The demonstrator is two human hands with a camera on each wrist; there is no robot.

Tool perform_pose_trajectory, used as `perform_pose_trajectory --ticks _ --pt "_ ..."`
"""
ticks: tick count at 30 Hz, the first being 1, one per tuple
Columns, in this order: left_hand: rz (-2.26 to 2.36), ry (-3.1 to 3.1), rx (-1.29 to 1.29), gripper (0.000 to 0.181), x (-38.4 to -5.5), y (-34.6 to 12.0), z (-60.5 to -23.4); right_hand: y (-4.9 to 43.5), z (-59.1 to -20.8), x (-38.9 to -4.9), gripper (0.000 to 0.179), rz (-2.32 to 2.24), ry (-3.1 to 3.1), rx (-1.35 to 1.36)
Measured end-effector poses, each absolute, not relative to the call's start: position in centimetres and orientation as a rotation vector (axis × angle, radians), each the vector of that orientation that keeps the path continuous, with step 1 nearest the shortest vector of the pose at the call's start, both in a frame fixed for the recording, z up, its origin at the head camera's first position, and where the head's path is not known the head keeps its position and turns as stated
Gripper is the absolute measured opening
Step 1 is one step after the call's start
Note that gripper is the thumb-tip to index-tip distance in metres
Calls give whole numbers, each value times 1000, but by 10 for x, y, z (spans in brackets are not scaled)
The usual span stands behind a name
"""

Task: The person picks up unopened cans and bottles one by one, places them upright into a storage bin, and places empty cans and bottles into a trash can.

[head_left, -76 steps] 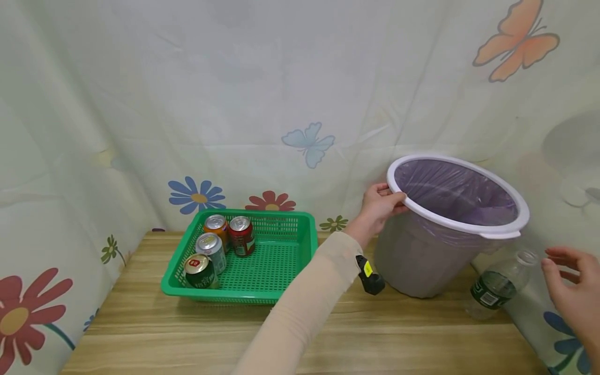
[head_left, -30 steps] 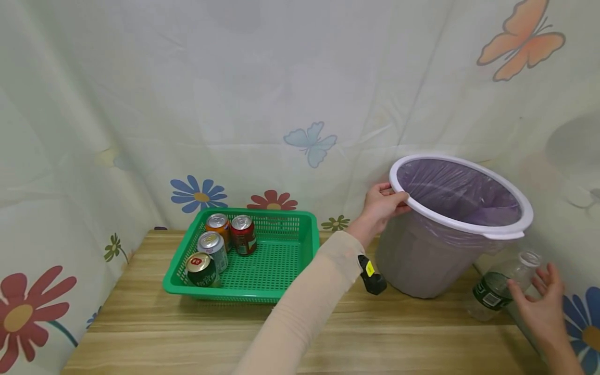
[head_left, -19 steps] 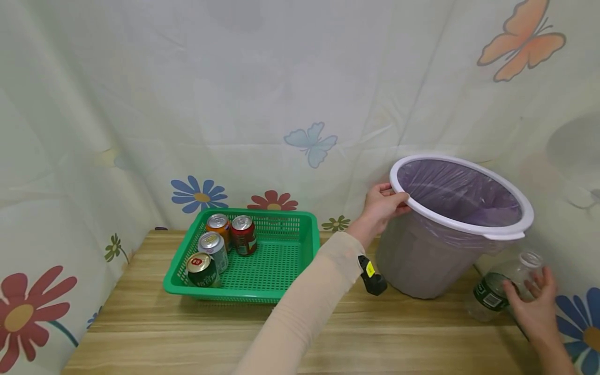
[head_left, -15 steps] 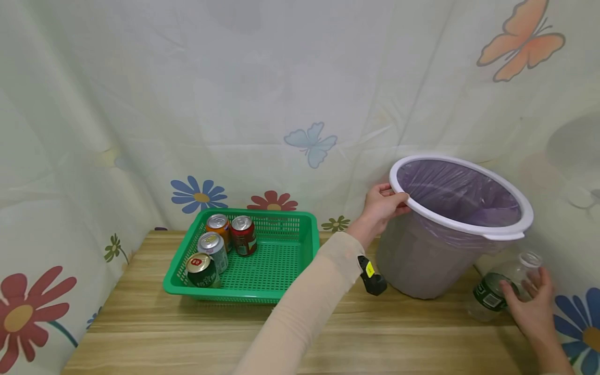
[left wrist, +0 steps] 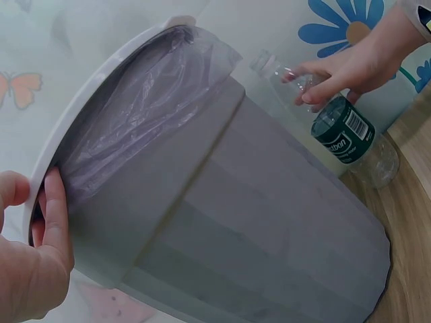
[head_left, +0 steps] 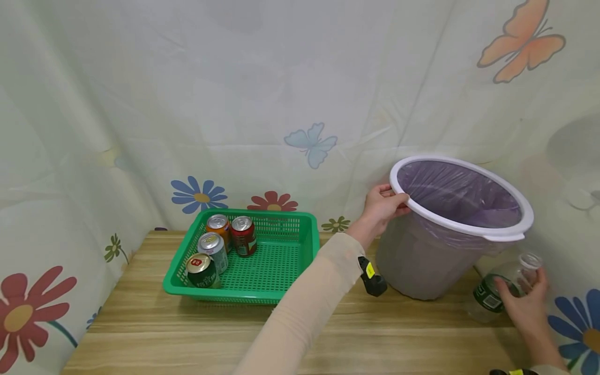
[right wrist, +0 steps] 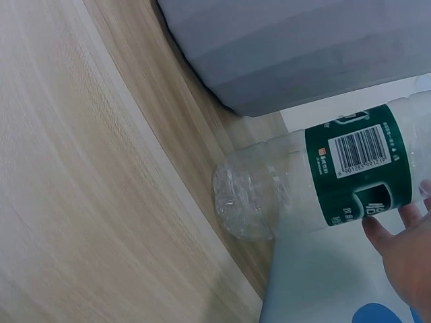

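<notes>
My left hand [head_left: 380, 207] pinches the white rim [head_left: 461, 225] of a grey trash bin [head_left: 417, 260] lined with a purple plastic bag [head_left: 440, 187]. In the left wrist view its fingers [left wrist: 57, 219] tuck under that rim. To the right of the bin, a clear plastic bottle [head_left: 478, 311] with a green label [right wrist: 357, 165] stands on the table, uncapped. My right hand [head_left: 527, 307] holds the bottle around its upper part, thumb at the label and fingers behind the shoulder. The bottle's base [right wrist: 242, 198] is right at the tabletop in the right wrist view.
A green plastic basket [head_left: 262, 297] sits on the left of the wooden table [head_left: 398, 344]. Several drink cans, among them a red can [head_left: 244, 237] and an orange can [head_left: 218, 226], stand in its left part. A flowered curtain [head_left: 234, 104] closes off the back and sides.
My right hand has come in from the right edge to the bottle, and its thumb and fingers have closed around it. The left hand, bin and bottle stay in place.
</notes>
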State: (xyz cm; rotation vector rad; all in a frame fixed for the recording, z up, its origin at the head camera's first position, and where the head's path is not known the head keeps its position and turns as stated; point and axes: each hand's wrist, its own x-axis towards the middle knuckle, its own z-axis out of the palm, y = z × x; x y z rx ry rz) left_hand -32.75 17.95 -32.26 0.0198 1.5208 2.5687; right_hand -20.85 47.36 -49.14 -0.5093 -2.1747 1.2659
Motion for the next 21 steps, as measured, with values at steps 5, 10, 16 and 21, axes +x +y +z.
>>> perform_pose_trajectory --ticks 5,10,16,21 --pt "2567 1526 19 34 -327 179 -323 523 -542 -238 88 1273 -2179 -513" --pt "2568 1529 18 35 -327 179 -322 541 -561 -251 91 1274 -2152 -576" --pt "2579 1522 31 35 -327 180 -322 510 -535 -238 89 1272 -2081 -605" --pt "2575 1530 26 34 -327 179 -322 479 -510 -220 89 1337 -2060 -645"
